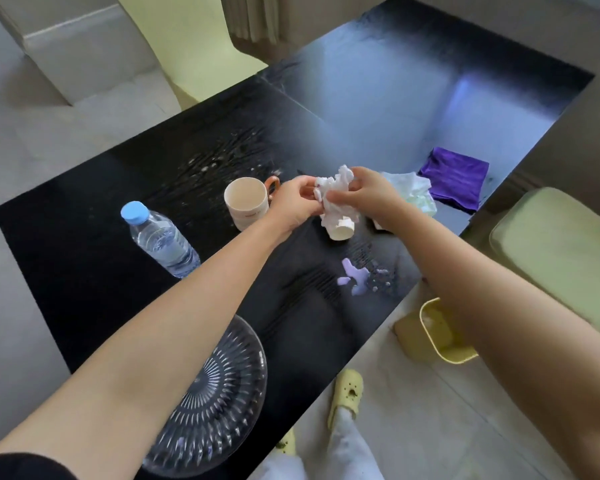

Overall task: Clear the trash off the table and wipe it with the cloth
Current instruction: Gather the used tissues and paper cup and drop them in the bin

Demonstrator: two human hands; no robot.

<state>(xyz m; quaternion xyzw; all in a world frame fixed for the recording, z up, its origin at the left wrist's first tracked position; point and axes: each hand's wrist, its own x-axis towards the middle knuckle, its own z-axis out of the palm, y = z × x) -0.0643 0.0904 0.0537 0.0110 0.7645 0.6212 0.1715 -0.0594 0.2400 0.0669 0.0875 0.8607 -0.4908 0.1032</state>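
Both hands meet over the middle of the black table [84, 244]. My left hand [293, 202] and my right hand [364, 192] both grip a crumpled white tissue [333, 188], which hangs down onto a small white paper cup [343, 232] lying on its side. More crumpled white paper [413, 192] lies just right of my right hand. A folded purple cloth [454, 178] rests near the table's right edge. A pale purple spill [355, 277] with small droplets marks the near right part of the table.
A cream mug [246, 202] stands left of my hands, a water bottle [160, 237] with a blue cap further left. A cut-glass plate [215, 400] sits at the near edge. A yellow bin [430, 337] stands on the floor by the table, beside a green chair [561, 251].
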